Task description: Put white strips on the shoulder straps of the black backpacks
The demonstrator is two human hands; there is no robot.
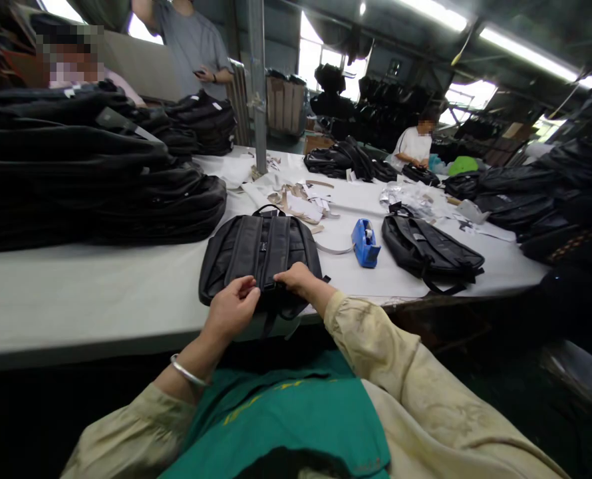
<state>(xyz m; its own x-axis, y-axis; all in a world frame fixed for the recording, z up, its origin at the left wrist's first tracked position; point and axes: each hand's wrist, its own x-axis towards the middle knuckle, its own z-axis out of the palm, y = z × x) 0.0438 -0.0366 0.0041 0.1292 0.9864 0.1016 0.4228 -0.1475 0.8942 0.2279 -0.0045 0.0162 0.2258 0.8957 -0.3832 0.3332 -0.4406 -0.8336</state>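
A black backpack lies on the white-covered table in front of me, its two shoulder straps facing up and its top loop pointing away. My right hand is closed at the lower end of the right strap, thumb and fingers pinching its edge. Beside it, over the lower end of the left strap, my left hand is curled with thumb and fingertips close together. Whatever the left fingers hold, if anything, is too small to make out. Loose webbing hangs over the table's front edge.
A tall pile of black bags stands at left. A blue tape dispenser and a second black backpack lie to the right. Paper scraps and clear plastic cover the table behind, near a metal post. Several people are around the table.
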